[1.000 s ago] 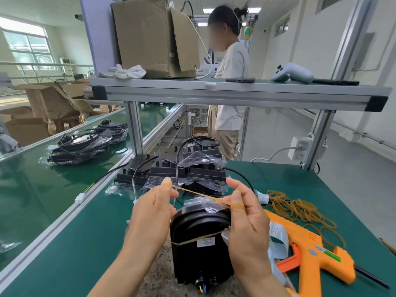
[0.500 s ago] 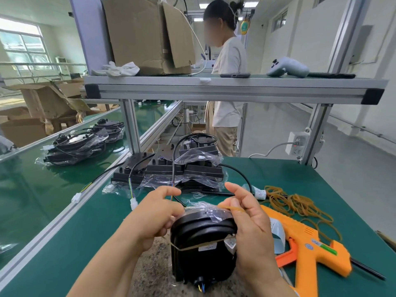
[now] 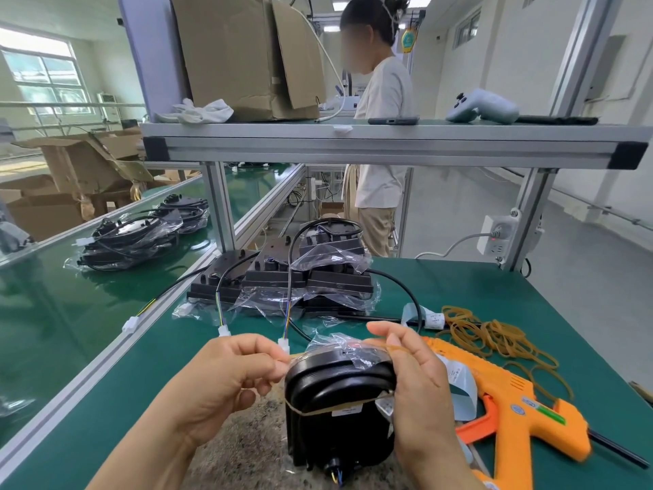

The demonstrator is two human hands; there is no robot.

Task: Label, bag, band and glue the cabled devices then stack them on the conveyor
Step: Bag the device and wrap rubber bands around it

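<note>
Left grip (image 3: 229, 376): pinches one end of the rubber band (image 3: 385, 346), pulled taut.
Right grip (image 3: 420, 380): fingers curl round the other end.
Device (image 3: 335, 394): bagged, upright, near on the bench (image 3: 459, 284), one turn already on.
Reason: the stretch probably opens a second turn.
Change: the loop is lower than a second ago, at the device's top edge.
Right: glue gun (image 3: 512, 412).
Far left: finished stack (image 3: 130, 238) on the conveyor (image 3: 53, 313).

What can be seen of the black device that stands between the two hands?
The black device stands upright on a speckled mat. Its casing looks like glossy black plastic with a rounded top; a white label sits on the front and thin wires leave the bottom. A clear bag crumples over the top. A tan rubber band crosses it, stretched by the left hand and right hand.
</note>
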